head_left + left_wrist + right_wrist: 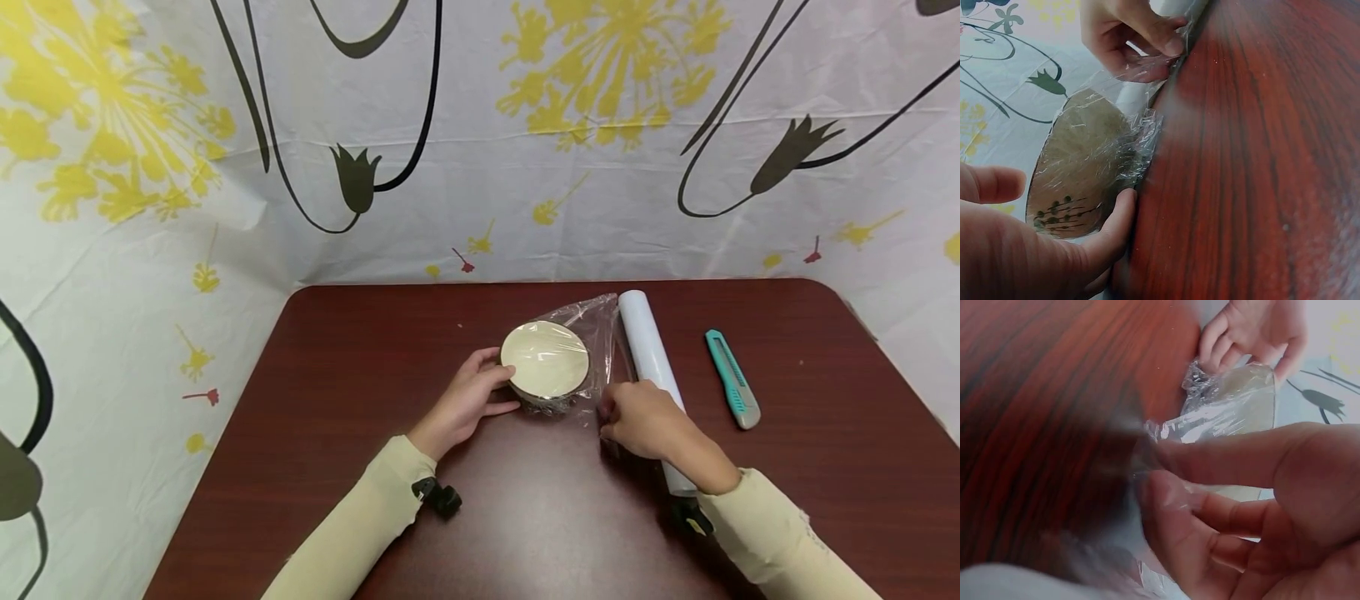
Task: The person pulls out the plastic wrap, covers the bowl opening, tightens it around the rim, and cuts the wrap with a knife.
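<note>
A round bowl (545, 358), cream inside with a dark leafy pattern on its side in the left wrist view, stands on the table under clear plastic wrap (602, 329). My left hand (471, 392) holds the bowl's left side, thumb at the rim and fingers spread low around the wall. Right of the bowl, my right hand (647, 419) pinches the wrap's near edge between thumb and fingers, plainly seen in the right wrist view (1210, 506). Crumpled wrap (1141, 147) gathers against the bowl's near side. The white wrap roll (651, 346) lies just beyond and partly beneath the right hand.
A teal box cutter (731, 379) lies right of the roll. The dark red wooden table (390, 333) meets a white patterned cloth (465, 183) at its back edge. Small black cameras (438, 497) are strapped at both wrists.
</note>
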The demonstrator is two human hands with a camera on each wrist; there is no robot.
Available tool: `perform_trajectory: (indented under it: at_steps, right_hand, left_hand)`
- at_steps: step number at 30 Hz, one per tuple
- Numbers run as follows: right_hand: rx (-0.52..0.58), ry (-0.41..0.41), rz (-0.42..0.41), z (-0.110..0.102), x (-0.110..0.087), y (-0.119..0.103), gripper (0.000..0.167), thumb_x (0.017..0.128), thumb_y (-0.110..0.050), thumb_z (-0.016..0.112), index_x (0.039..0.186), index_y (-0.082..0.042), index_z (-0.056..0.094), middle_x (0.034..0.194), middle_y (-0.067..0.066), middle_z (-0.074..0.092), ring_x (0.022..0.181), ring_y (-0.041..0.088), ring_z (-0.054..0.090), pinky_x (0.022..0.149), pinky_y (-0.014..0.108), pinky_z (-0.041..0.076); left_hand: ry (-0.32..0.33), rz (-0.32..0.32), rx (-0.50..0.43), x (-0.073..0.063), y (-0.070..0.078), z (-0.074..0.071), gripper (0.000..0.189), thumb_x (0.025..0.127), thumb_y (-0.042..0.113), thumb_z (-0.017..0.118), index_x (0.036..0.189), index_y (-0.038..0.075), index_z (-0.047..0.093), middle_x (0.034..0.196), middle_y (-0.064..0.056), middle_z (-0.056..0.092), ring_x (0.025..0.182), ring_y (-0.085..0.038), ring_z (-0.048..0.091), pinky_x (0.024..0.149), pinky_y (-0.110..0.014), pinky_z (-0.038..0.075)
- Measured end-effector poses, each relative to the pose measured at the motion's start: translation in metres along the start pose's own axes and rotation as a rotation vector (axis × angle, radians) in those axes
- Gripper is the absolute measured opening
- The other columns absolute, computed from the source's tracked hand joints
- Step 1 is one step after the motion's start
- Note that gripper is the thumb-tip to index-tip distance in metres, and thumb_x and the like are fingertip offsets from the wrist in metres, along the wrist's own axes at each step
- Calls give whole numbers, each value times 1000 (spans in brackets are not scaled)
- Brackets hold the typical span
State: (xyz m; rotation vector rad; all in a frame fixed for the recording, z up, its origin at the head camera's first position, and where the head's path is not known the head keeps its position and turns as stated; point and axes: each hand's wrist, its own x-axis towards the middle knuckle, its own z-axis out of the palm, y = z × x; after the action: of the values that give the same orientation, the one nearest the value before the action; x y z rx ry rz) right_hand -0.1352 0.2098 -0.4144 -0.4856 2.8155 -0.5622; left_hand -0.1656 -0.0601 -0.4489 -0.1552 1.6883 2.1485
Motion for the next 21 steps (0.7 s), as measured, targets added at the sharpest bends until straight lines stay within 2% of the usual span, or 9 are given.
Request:
perform_trajectory:
  at_steps: [5,11,14,19,21]
  right_hand:
    - [79,69,-38,-1,-3,5,22,85,-2,83,87,-18,68,75,-12,70,73,13,65,63,39,53]
    - [166,131,-61,-3,-5,5,27,90,7,69,85,-19,65,67,-13,64,61,7,61,59,34,50]
    - [162,157,-51,-4,-5,6,23,90,4,72,84,-17,69,70,-11,65,65,10,59,64,35,50]
    - [152,144,-33,-5,-3,6,3,92,-10,79,89,-9,80,85,-1,76,79,18,68,72,42,59]
    - [159,132,-40,-4,-1,5,10,95,-17,78,91,-8,82,88,-1,78,81,17,70,73,42,60]
  left_hand:
    - [-2,-1,2,0,0,0,62,108,12,63,162,-2,36,150,-26,53,133,-38,61,102,-59,61]
    - [-4,1,11,0,0,-1,63,108,12,63,163,-3,36,151,-27,51,138,-42,58,103,-59,61]
    - [-2,0,8,0,0,-1,62,108,12,63,162,-3,36,151,-27,51,138,-42,58,102,-59,61]
    - [1,-1,7,1,0,0,62,108,12,63,162,-3,36,152,-28,50,138,-41,58,102,-58,61]
    - [3,-3,6,1,-1,0,62,108,12,63,162,-3,36,152,-28,50,138,-41,58,102,-58,61]
